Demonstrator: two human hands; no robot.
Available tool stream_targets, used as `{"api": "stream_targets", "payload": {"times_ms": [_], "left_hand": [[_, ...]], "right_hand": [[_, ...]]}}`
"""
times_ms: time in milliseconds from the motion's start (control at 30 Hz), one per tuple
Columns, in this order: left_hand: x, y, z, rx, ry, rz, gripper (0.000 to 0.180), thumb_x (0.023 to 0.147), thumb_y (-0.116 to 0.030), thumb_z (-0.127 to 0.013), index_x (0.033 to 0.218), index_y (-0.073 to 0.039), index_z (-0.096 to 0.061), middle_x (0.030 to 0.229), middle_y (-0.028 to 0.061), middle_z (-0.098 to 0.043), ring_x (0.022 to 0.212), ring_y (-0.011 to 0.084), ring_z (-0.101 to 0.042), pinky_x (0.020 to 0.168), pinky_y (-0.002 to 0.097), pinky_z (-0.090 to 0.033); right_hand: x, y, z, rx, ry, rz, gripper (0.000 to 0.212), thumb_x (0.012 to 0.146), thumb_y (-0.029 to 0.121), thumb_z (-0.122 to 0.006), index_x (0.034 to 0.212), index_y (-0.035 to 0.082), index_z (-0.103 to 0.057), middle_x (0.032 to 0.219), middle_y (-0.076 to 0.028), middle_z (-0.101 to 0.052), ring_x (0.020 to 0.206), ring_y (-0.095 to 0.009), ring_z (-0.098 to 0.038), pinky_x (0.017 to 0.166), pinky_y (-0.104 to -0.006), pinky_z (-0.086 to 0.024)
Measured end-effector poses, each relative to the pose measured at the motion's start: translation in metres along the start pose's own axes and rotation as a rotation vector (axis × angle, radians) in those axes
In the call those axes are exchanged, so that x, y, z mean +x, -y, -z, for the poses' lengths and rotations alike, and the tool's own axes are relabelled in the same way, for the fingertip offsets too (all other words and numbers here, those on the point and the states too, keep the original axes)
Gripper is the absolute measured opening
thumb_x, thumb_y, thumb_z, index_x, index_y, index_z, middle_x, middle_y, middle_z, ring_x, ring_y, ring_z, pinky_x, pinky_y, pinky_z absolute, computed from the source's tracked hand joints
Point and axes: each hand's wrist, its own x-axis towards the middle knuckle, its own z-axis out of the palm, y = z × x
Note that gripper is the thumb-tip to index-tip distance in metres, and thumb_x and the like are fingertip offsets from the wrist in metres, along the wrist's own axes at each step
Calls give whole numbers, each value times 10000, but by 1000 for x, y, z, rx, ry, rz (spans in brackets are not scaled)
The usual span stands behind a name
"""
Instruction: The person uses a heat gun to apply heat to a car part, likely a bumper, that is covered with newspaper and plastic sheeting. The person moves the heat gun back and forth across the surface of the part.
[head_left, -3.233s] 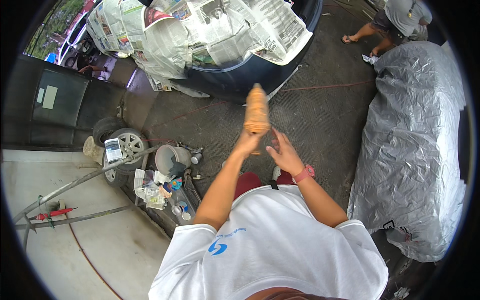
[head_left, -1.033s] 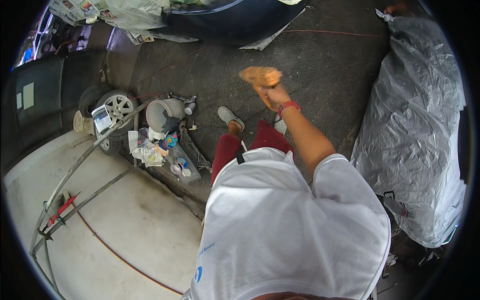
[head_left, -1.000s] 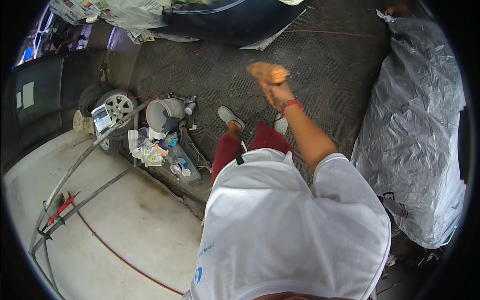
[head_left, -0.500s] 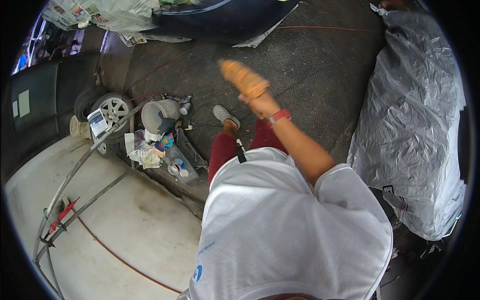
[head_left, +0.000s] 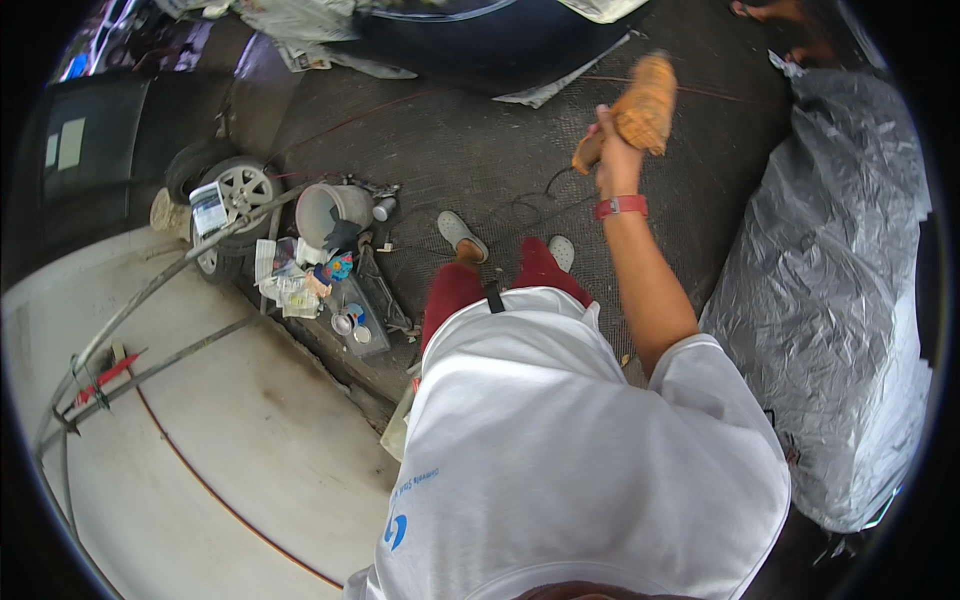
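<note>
Soft daylight, fisheye bending at rim, motion blur.

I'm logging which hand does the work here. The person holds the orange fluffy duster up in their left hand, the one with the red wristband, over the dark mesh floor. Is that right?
Not quite: it is the right hand, not the left. The head view shows that arm coming in on the person's right side, red wristband on it, gripping the orange fluffy duster raised over the dark mesh floor. The left hand is out of view.
</note>
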Motion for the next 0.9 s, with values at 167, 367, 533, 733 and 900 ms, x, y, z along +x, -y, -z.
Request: {"api": "stream_targets", "payload": {"times_ms": [167, 367, 533, 733, 900], "left_hand": [[-8, 30, 4, 30, 47, 53, 479, 953, -107, -715, 1403, -19, -575, 1336, 89, -633, 1197, 189, -600, 1004, 316, -492], [32, -21, 40, 87, 212, -8, 479, 947, -99, -719, 1400, -22, -580, 1334, 86, -634, 1197, 189, -600, 1002, 317, -494], [114, -94, 85, -75, 242, -191, 480, 943, -93, -723, 1397, -25, -584, 1332, 83, -635, 1198, 188, -599, 1000, 317, -495], [155, -277, 135, -133, 176, -700, 518, 965, -177, -714, 1443, -69, -549, 1440, 132, -566, 1363, 266, -519, 1143, 399, -409], [118, -475, 168, -17, 419, -1081, 648, 942, -274, -741, 1492, -47, -483, 1479, 146, -524, 1397, 285, -482, 1181, 431, -374]], "right_hand": [[-36, 12, -27, -370, 252, 42, 256, 900, 126, -790, 1067, 47, -613, 871, -26, -633, 721, -122, -609, 653, -311, -531], [-115, -11, -108, -414, 838, -151, 524, 869, 95, -803, 1309, 12, -532, 1017, -54, -651, 720, -107, -603, 661, -266, -539], [-139, -31, -133, -171, 587, -138, 420, 888, 90, -793, 1232, -1, -570, 946, -51, -648, 714, -114, -622, 618, -243, -531], [-132, -79, -131, -125, 70, 58, 324, 913, 91, -761, 1172, -8, -595, 939, -52, -658, 768, -147, -643, 736, -332, -547], [-160, -134, -241, -555, 172, 343, 414, 912, 136, -762, 1249, -11, -572, 1133, -118, -665, 1015, -253, -672, 901, -362, -540]]}}
